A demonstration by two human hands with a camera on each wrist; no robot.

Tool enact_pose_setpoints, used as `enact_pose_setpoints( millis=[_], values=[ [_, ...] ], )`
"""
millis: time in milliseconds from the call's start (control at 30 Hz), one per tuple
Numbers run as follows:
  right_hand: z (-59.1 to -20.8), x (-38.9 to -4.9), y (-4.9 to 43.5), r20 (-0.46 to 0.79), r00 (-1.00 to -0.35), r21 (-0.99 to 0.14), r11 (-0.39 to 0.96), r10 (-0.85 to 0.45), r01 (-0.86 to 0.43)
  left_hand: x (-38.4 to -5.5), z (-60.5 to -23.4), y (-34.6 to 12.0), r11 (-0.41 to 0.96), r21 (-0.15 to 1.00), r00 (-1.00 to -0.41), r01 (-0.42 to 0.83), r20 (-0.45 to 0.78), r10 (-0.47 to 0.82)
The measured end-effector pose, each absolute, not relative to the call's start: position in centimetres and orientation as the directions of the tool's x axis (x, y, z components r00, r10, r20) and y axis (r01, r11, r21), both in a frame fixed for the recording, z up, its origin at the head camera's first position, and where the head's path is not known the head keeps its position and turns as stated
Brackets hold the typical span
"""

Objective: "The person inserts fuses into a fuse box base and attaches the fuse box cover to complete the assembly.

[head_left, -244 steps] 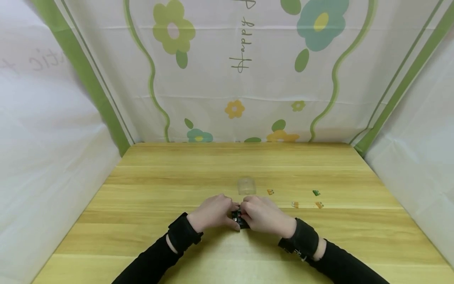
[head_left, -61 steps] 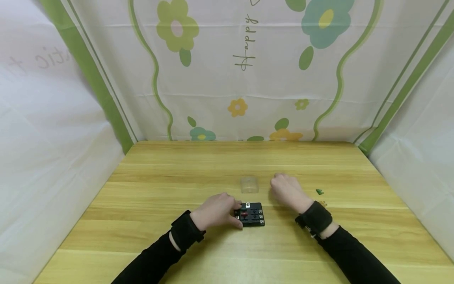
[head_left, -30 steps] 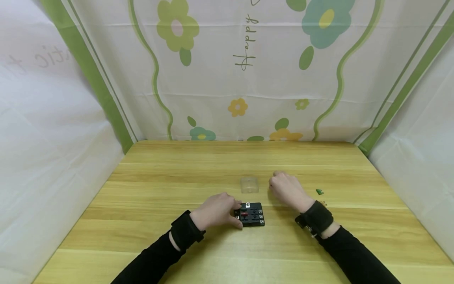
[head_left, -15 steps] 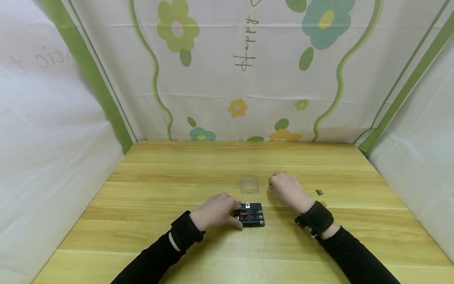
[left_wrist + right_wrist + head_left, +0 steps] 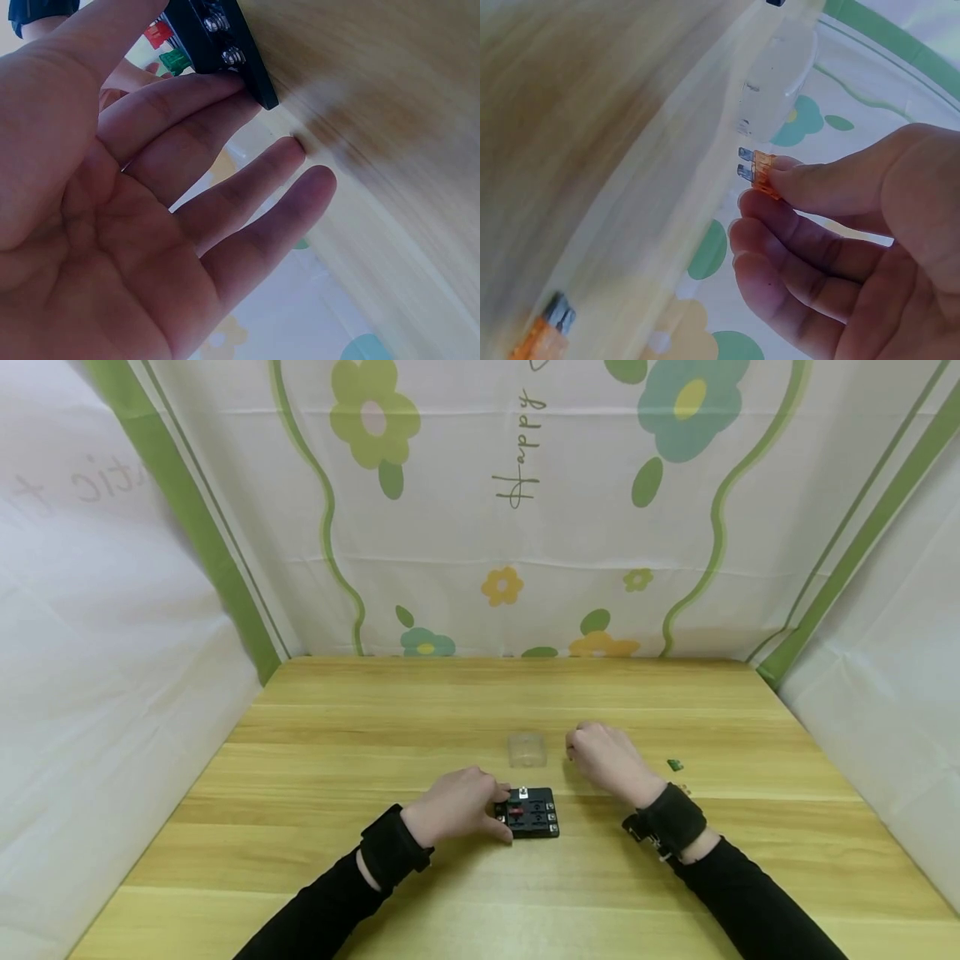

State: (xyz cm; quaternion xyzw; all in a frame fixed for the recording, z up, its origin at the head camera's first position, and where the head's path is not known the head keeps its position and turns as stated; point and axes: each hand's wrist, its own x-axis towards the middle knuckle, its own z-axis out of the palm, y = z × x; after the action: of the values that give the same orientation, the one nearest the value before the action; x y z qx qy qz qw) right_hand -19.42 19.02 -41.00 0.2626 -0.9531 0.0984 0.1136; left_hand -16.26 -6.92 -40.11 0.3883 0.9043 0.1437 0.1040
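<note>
My left hand [image 5: 459, 803] grips the left end of a black fuse box [image 5: 542, 828], thumb at its near edge and fingers at its far edge. A red blade fuse [image 5: 516, 812] sits in the box, and the left wrist view also shows a green blade fuse [image 5: 175, 61] beside a red one. My right hand [image 5: 609, 762] is up and right of the box, beside the clear plastic cover [image 5: 527, 750]. Between thumb and forefinger it pinches an orange blade fuse [image 5: 762, 172], metal prongs pointing away from the fingertips.
On the table to the right lies a green blade fuse [image 5: 676, 765]. Orange pieces [image 5: 684, 789] show just above the right wrist strap. Another orange fuse [image 5: 544, 339] lies on the wood in the right wrist view. Printed cloth walls enclose the table's back and sides.
Eight seconds ago both hands were at the fuse box; the right hand has since moved up and right to the orange fuse beside the cover. Over the last second it has barely shifted.
</note>
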Motion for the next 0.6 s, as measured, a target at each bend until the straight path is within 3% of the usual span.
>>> enact_pose_setpoints(
  millis=[600],
  values=[
    [-41.15, -19.44, 18.95, 0.261, -0.837, -0.138, 0.839, -0.481, -0.526, -16.28, -40.21, -6.96, 0.657, 0.348, -0.677, 0.669, -0.080, 0.731]
  ],
)
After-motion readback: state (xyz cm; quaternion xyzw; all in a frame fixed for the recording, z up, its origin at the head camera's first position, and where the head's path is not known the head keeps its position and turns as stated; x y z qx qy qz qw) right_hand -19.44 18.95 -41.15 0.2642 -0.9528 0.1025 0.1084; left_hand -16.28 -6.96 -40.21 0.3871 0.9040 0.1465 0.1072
